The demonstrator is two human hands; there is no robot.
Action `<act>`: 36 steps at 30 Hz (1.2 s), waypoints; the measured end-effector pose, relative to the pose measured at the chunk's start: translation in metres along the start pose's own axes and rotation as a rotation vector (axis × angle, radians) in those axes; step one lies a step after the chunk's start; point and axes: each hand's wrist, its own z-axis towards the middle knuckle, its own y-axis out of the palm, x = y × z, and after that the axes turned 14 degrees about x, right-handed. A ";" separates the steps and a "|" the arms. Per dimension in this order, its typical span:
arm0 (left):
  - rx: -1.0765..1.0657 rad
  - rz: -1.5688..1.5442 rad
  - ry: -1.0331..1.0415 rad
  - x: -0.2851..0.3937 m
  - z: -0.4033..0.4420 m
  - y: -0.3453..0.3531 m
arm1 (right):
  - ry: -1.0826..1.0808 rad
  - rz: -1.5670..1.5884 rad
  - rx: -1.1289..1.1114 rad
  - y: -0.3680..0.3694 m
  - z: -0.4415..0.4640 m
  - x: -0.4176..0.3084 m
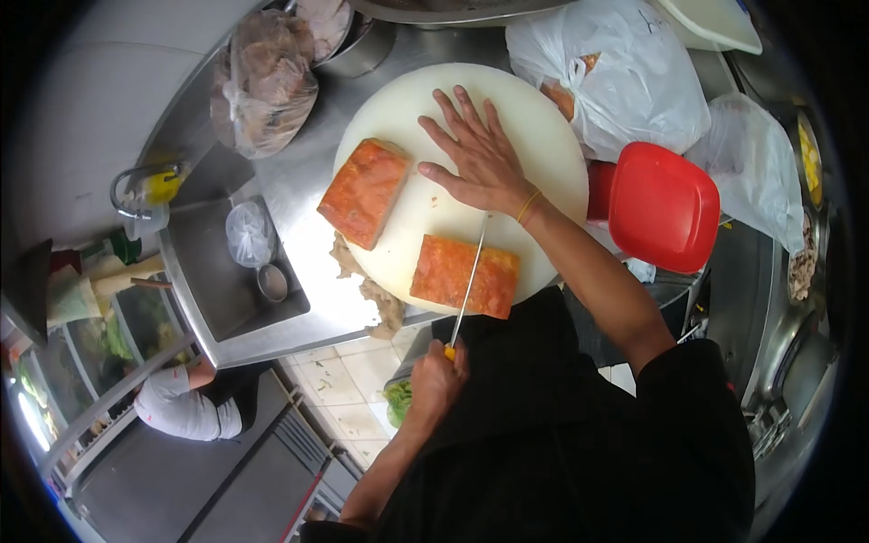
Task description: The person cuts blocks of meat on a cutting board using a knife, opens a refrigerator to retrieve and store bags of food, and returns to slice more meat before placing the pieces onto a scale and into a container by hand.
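Note:
My left hand point(436, 385) is closed around the yellow handle of a long knife point(470, 285). The blade lies across a rectangular slab of food point(444, 271) with a mottled orange-red top, near the close edge of a round white cutting board point(371, 118). Palm down and fingers spread, my right hand point(480, 158) rests on the board beyond the knife tip, holding nothing. To its left sits a second thick orange-red slab point(364, 192) with a paler side; I cannot tell what food it is. A few small crumbs lie between the slabs.
A sink point(231, 303) is on the left, with a bagged item point(250, 233) inside. Bagged meat point(264, 86) stands behind it. White plastic bags point(625, 81) and a red square lid point(665, 206) flank the board's right. A brown cloth point(385, 308) hangs at the counter edge. Another person point(186, 403) is lower left.

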 end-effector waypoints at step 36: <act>-0.125 -0.084 -0.245 -0.032 -0.040 -0.056 | 0.315 0.169 0.038 -0.066 -0.016 -0.050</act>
